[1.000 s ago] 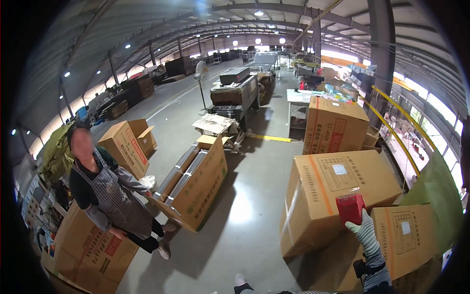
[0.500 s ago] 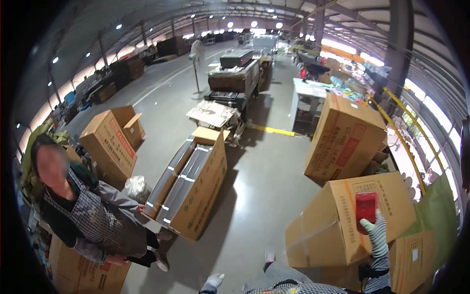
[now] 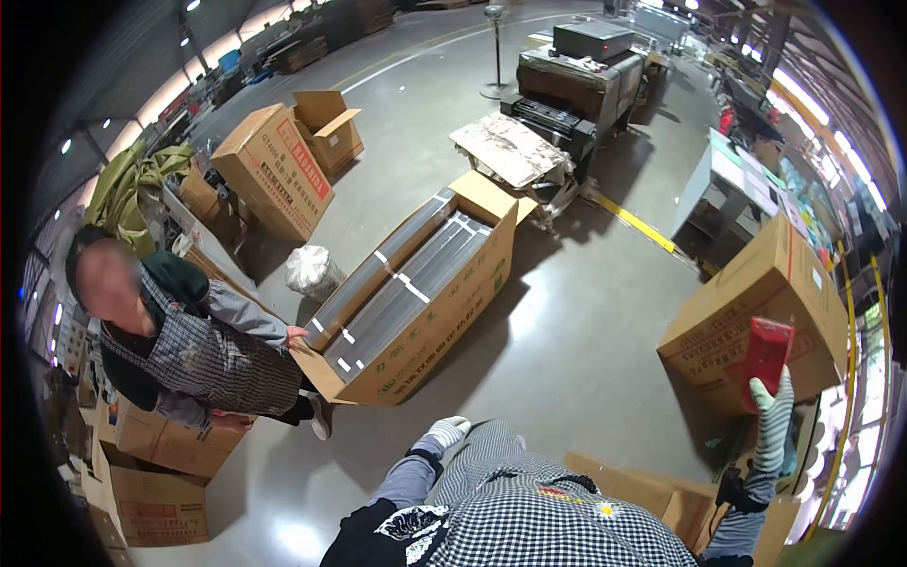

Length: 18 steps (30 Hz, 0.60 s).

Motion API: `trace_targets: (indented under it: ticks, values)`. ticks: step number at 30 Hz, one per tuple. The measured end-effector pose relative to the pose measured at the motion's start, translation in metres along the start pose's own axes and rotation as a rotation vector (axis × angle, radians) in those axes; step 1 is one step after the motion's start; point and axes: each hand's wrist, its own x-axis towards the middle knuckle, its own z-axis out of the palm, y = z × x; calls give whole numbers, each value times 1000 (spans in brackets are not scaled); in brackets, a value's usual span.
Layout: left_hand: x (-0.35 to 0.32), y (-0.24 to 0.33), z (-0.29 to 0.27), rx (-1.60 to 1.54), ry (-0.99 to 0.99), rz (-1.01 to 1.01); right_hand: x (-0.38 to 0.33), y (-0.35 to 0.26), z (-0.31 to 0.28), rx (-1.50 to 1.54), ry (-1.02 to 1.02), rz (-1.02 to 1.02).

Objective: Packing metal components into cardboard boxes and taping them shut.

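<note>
Outward, the extended right hand [image 3: 772, 404] clasps a red object [image 3: 769, 352]; left hand [image 3: 448, 432] low, grip unclear.

Bars [image 3: 430, 274] inside central carton [image 3: 449, 331]; co-worker [image 3: 231, 364] to its left; box [image 3: 704, 331] at right, behind the tool [image 3: 770, 354] in the right hand [image 3: 773, 404].

- The gloved right hand [image 3: 774, 408] grips a red, flat-sided object [image 3: 767, 352], its fingers around the lower end, in front of a large brown carton [image 3: 723, 326].
- The gloved left hand [image 3: 448, 432] hangs low beside the wearer's checked apron [image 3: 567, 524]; its palm is hidden.
- At left, a co-worker in an apron [image 3: 231, 367] touches the near end of a long open box [image 3: 449, 326].
- Grey pieces with white bands [image 3: 416, 279] lie lengthwise inside.
- A white bag [image 3: 313, 272] stands beside the box on the floor [image 3: 605, 369].
</note>
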Motion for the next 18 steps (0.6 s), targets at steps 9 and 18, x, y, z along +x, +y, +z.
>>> trace_targets:
  ticks: [9,18]
  values:
    - [132,-23,-1,304,-228,-500,211,10,144,439,-305,176]
    - [405,236,-93,178,-94,-173,387,153,113,438,-125,437]
